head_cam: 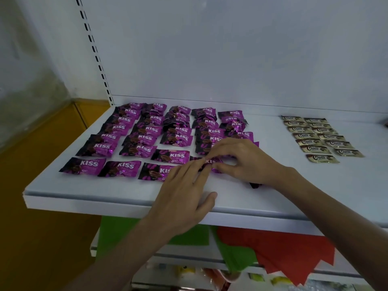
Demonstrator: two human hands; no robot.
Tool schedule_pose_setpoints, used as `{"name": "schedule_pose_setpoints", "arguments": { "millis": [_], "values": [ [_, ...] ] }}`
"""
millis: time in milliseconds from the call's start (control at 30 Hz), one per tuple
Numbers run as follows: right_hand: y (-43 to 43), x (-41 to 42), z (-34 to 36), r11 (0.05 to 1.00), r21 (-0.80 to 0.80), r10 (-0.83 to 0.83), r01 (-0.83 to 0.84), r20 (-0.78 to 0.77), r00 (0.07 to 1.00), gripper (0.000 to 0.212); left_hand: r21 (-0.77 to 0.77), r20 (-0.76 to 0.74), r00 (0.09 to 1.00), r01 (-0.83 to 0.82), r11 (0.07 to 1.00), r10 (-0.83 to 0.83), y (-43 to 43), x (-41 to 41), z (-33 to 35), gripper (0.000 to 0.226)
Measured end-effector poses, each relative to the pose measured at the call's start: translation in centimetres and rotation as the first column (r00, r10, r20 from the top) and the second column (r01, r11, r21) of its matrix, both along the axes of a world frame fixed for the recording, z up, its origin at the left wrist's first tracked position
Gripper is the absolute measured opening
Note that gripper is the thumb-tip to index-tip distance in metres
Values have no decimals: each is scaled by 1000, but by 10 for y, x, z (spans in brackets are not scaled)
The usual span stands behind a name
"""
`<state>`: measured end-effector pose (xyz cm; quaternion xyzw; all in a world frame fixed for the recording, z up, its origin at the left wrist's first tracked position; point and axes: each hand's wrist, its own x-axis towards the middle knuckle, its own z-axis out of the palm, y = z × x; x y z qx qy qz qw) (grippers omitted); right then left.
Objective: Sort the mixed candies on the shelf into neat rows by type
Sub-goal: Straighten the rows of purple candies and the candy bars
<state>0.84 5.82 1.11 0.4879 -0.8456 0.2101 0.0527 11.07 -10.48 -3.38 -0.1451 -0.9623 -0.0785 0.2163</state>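
Several purple Choco Kiss candies [147, 131] lie in rows across the left half of the white shelf [117, 198]. Two columns of gold Choco candies [319, 135] sit at the right. One purple candy [211, 162] lies in the front row between my hands. My left hand [186, 196] has straight fingers touching that candy's left end. My right hand [241, 158] pinches its right end with curled fingers. Another dark purple wrapper [255, 185] peeks out under my right wrist.
The shelf's back panel [231, 49] rises behind the candies, and a slotted upright [94, 51] stands at the left. Bare shelf lies between the purple and gold groups. Below, a lower shelf holds green and red paper [273, 248].
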Motion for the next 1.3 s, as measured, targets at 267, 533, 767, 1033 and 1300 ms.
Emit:
{"name": "schedule_pose_setpoints", "arguments": {
  "millis": [267,533,767,1033,1300],
  "values": [
    [17,-6,4,987,-67,-150,148,-28,988,20,59,-59,993,105,993,-101,9,-1,0,42],
    [86,24,-4,956,-40,-289,290,35,957,20,44,-16,982,188,981,-188,28,-8,-7,43],
    [40,40,-19,978,-119,-175,172,-11,985,30,142,-98,986,150,978,-137,24,-2,0,42],
    [1,20,-16,972,-114,-214,204,-90,973,26,51,-8,999,51,997,-50,-1,5,2,35],
    [5,15,-15,977,-120,-184,177,-53,981,28,79,-2,999,40,996,-40,4,0,4,45]
  ]
}}
